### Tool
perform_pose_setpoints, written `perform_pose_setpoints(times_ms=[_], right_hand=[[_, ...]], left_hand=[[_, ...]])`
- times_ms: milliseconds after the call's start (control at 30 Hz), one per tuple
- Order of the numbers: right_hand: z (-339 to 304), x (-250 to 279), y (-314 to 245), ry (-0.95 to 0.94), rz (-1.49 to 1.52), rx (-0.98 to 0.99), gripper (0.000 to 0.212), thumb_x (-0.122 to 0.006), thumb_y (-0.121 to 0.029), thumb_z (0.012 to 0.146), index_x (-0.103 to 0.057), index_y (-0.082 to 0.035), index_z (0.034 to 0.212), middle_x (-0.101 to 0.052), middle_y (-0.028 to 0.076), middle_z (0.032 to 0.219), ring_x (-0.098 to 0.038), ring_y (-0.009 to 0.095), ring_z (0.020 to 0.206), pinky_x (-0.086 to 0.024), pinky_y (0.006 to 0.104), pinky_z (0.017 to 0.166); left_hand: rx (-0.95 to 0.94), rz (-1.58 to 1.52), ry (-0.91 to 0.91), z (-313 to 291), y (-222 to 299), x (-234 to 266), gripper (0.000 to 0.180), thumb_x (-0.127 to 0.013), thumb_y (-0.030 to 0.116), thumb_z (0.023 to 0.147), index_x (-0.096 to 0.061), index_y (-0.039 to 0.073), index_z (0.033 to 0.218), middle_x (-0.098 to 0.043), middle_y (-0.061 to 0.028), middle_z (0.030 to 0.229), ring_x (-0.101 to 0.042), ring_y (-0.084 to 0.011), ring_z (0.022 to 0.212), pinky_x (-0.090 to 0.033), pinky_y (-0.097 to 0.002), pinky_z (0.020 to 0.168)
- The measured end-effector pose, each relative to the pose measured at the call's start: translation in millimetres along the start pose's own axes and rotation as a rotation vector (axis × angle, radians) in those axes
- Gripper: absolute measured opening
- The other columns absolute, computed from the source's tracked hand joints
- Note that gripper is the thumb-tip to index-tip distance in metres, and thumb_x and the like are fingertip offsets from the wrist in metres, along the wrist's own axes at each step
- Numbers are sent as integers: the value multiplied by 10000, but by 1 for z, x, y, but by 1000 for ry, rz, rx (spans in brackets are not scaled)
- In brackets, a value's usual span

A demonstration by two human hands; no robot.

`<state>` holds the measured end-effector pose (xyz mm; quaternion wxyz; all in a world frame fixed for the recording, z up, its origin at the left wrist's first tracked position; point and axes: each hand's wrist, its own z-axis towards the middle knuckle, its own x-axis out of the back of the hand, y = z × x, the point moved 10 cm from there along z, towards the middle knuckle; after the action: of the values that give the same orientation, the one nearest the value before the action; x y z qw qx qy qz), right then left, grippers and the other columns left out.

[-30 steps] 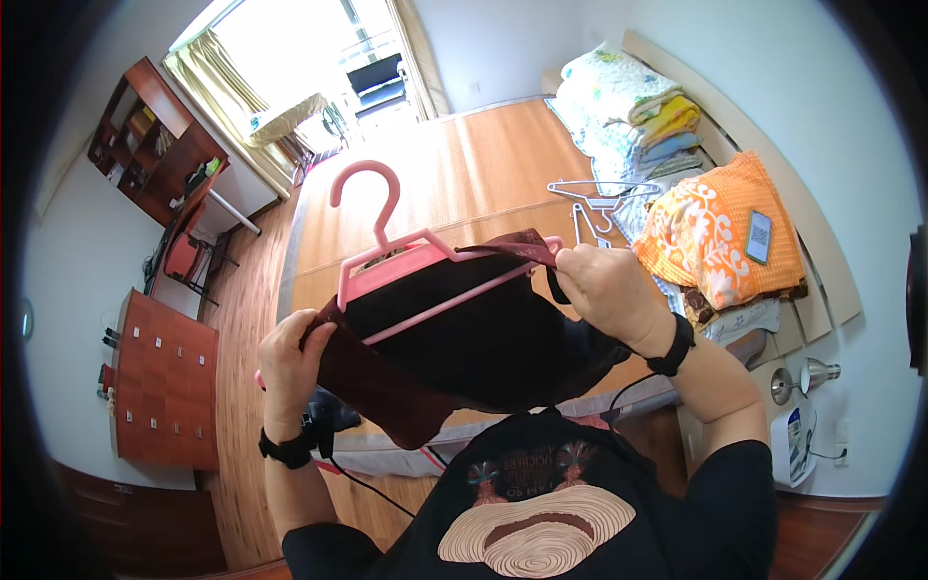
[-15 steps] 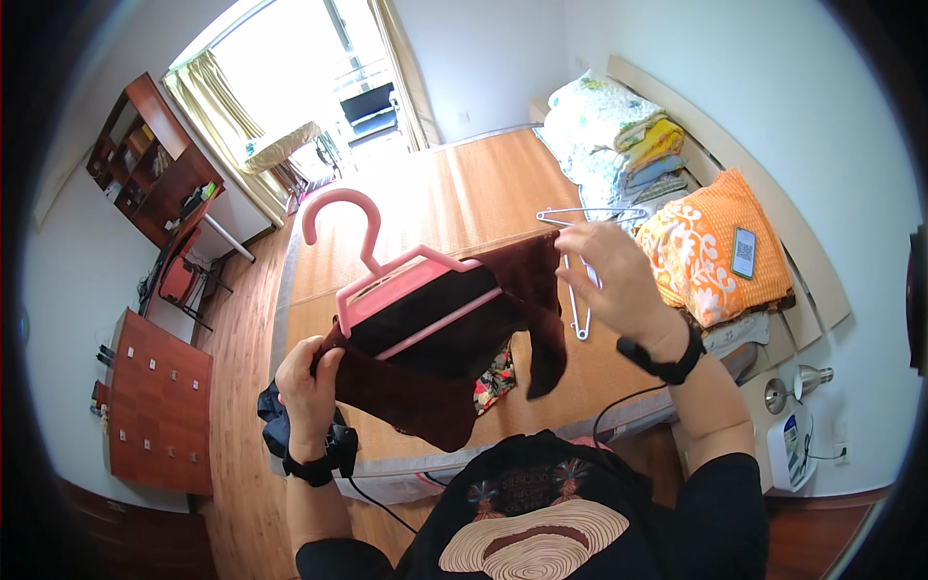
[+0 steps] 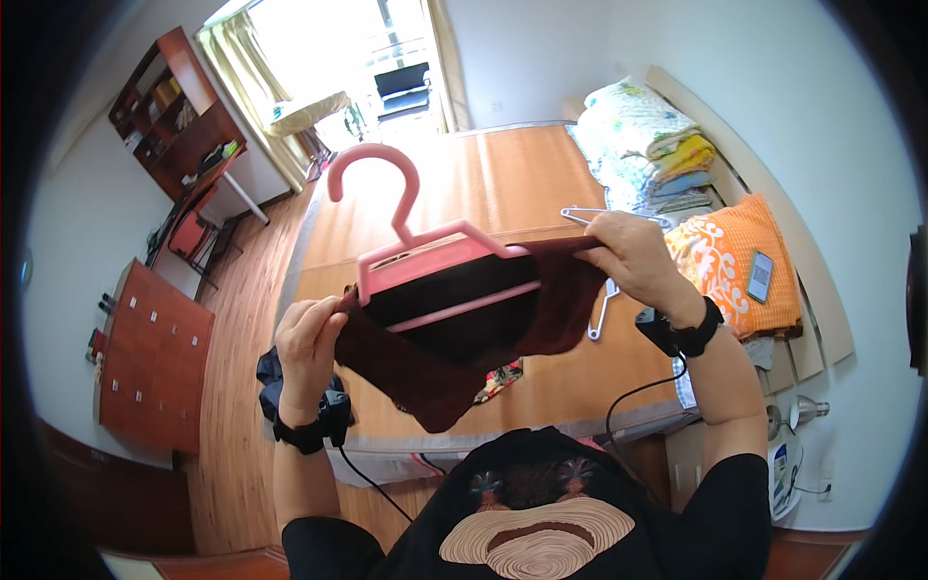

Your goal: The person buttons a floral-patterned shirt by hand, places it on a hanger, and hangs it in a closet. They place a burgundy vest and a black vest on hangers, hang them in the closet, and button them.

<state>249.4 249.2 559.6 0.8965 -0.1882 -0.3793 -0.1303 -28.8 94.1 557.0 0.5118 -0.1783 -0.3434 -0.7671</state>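
A dark maroon garment (image 3: 570, 290) hangs on a pink clothes hanger (image 3: 411, 193), held up in front of me over the bed. My left hand (image 3: 307, 343) pinches the garment's left edge, close to the hanger's left shoulder. At the opposite side my right hand (image 3: 633, 256) grips the garment's right corner and stretches it outward. The hanger's hook points up and away from me, and its lower bar crosses the dark neck opening. Behind the garment, a piece of floral cloth (image 3: 501, 380) lies partly hidden on the bed.
The bed (image 3: 483, 184) has an orange-brown mat. White hangers (image 3: 597, 319) lie behind my right hand. Folded quilts (image 3: 638, 121) and an orange pillow (image 3: 720, 261) bearing a phone (image 3: 760, 276) line the headboard. Dark cloth (image 3: 271, 382) sits by my left wrist; cables trail from both wristbands.
My right hand has pulled the garment's right side out to the right, so its loose hanging part is now spread. The hanger appears a little further right in view.
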Motion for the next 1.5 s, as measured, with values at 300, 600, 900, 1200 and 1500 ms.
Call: perform_pose_setpoints(times_ms=[300, 600, 900, 1200, 1500], right_hand=[[-4, -3, -10, 24, 81, -58, 178, -668, -158, 719, -545, -32, 736, -536, 120, 702, -533, 315, 670, -423, 371, 591], [-49, -6, -52, -23, 105, -133, 167, -693, -145, 702, -556, -56, 735, -499, 93, 629, -498, 278, 583, -378, 354, 515], [-40, -45, -52, -56, 130, -282, 129, -665, -82, 713, -550, -34, 746, -497, 109, 651, -502, 283, 589, -387, 345, 533], [-34, -219, 64, -210, 170, -396, 211, -635, -236, 770, -573, -37, 744, -569, 122, 712, -562, 306, 692, -421, 373, 602], [-54, -392, 186, -365, 108, -389, 269, -613, -361, 784, -599, -93, 770, -615, 84, 748, -585, 263, 775, -404, 376, 705]], left_hand=[[-83, 61, -98, -9, 1, 7, 133, -667, 82, 715, -613, 29, 824, -602, -84, 742, -552, -257, 691, -417, -335, 675], [122, -32, -290, -61, -19, 28, 282, -786, 93, 543, -564, 31, 707, -519, -70, 602, -517, -223, 543, -397, -299, 509], [298, -140, -363, -51, -78, 35, 217, -722, 15, 636, -609, 21, 821, -600, -73, 730, -578, -177, 656, -449, -263, 591], [522, -179, -313, -94, -224, -110, 215, -687, 92, 712, -624, 21, 905, -614, -112, 745, -570, -210, 653, -452, -298, 615], [609, -44, -260, -170, -280, -218, 346, -668, 15, 691, -581, 29, 1026, -581, -137, 1064, -542, -297, 1021, -438, -352, 870]])
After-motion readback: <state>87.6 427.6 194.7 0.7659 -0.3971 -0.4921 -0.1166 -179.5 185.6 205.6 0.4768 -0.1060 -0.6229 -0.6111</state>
